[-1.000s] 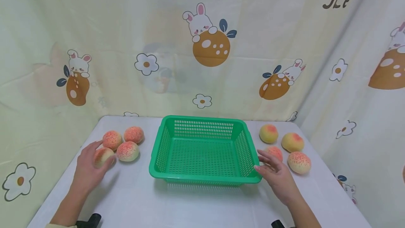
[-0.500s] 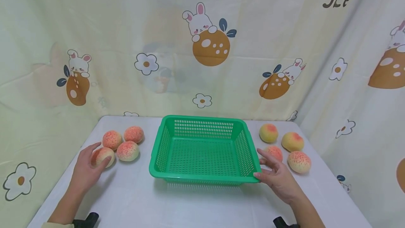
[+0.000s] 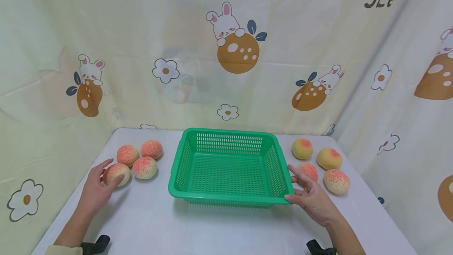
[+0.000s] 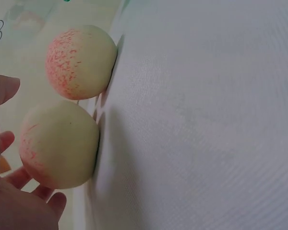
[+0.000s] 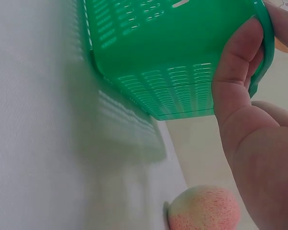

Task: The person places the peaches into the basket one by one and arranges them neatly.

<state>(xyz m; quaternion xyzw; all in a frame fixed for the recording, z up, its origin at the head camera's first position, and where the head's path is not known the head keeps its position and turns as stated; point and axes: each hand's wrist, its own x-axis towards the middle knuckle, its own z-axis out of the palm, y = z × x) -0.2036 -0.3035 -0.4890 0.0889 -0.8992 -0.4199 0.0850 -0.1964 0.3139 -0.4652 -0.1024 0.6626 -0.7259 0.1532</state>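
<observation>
My left hand (image 3: 94, 192) is spread around the near side of a pink-and-cream peach (image 3: 118, 175) on the table. In the left wrist view, fingers (image 4: 19, 178) reach behind this peach, and the thumb stands apart from it. Three more peaches sit just beyond, including a speckled one (image 4: 81, 62). My right hand (image 3: 313, 202) grips a green plastic basket (image 3: 233, 198) at its front right corner. The right wrist view shows the thumb (image 5: 240, 62) under the rim against the outer wall. The mesh basket holds nothing.
Right of the basket lie several peaches, two yellowish (image 3: 302, 148) and two speckled pink (image 3: 336, 182), close to the right hand. A white cloth covers the table (image 3: 226, 231). Printed curtains (image 3: 177, 101) stand behind it and at both sides.
My left hand has drawn slightly back, uncovering more of the peach. The right thumb has slid a little toward the basket's front corner. The view has shifted slightly.
</observation>
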